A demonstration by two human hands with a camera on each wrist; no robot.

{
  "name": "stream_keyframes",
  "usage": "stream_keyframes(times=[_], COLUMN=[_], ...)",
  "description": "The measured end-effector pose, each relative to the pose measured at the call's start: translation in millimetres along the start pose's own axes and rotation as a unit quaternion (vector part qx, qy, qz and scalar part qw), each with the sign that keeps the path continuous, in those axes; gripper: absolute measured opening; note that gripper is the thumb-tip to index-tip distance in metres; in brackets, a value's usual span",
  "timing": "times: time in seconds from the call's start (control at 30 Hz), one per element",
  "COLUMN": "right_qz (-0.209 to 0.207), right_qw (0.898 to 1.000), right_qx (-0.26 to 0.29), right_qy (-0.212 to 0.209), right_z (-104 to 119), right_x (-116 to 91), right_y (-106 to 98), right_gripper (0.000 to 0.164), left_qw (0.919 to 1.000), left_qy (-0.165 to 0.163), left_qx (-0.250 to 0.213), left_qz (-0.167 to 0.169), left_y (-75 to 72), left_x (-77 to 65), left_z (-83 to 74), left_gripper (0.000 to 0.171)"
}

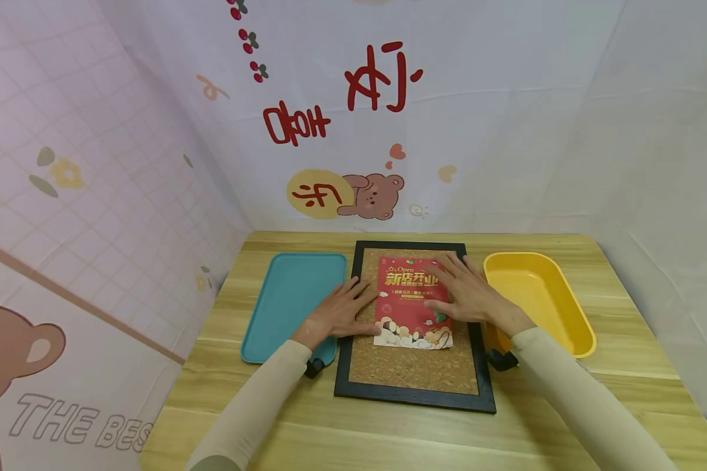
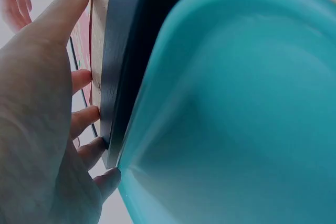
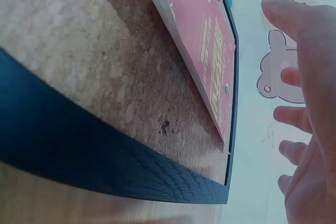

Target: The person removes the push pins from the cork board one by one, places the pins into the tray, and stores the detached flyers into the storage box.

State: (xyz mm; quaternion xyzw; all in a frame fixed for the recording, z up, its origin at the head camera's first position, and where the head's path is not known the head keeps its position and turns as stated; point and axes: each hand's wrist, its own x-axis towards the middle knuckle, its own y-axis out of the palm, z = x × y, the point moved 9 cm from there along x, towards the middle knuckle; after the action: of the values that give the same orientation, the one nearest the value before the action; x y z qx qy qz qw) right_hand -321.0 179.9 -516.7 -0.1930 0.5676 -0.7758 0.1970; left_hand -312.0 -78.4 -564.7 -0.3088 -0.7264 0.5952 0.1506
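red flyer point(image 1: 409, 307): laid on the cork board point(image 1: 412, 373) near the worktop's point(image 1: 389, 438) far edge
left hand point(image 1: 336, 314): spread, thumb by the flyer's left edge
right hand point(image 1: 468, 294): spread over the flyer's right side
alignment: edges best kept parallel to the black frame point(image 1: 412, 396), paper smoothed evenly

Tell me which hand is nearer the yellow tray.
Right. The right hand is just beside the yellow tray, over the right side of the corkboard; the left hand is farther away, at the corkboard's left side.
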Motion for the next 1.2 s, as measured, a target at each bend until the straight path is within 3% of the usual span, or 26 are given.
stream_keyframes(times=[0.47, 1.2], right_qz=[-0.018, 0.017], right_qw=[1.000, 0.995], right_qx=[0.022, 0.096], right_qy=[-0.010, 0.022], right_z=[-4.4, -17.4], right_x=[20.4, 48.7], right_y=[0.6, 10.1], right_gripper=[0.085, 0.076], left_qw=[0.9999, 0.9998], left_qy=[-0.013, -0.020], left_qx=[-0.006, -0.005], left_qz=[0.005, 0.009], left_y=[1.9, 4.0], left_x=[0.9, 1.1], left_z=[2.2, 4.0], left_gripper=[0.099, 0.099])
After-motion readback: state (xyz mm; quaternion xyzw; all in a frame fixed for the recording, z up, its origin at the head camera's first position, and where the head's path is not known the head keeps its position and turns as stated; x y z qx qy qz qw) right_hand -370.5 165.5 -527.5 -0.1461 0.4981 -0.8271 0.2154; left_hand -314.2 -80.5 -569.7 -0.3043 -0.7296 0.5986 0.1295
